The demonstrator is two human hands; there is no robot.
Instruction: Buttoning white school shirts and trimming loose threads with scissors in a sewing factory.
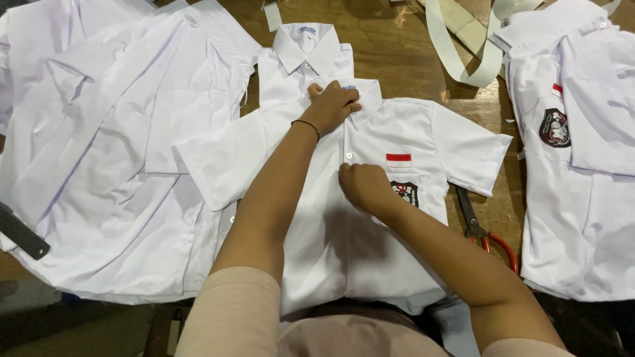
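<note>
A white short-sleeved shirt (410, 132) lies flat, front up, on the wooden table before me, with a red-and-white patch and a dark badge on its chest pocket. My left hand (333, 104) presses on its collar, fingers curled over the fabric. My right hand (360, 185) pinches the button placket just below a white button at mid-chest. A folded white shirt (305, 56) lies under the collar end, further away.
A heap of white shirts (112, 145) covers the left side. Another shirt with a dark badge (575, 165) lies at the right. Red-handled scissors (486, 235) rest beside my right forearm. White strips (463, 46) lie on the wooden table (390, 39) at the back.
</note>
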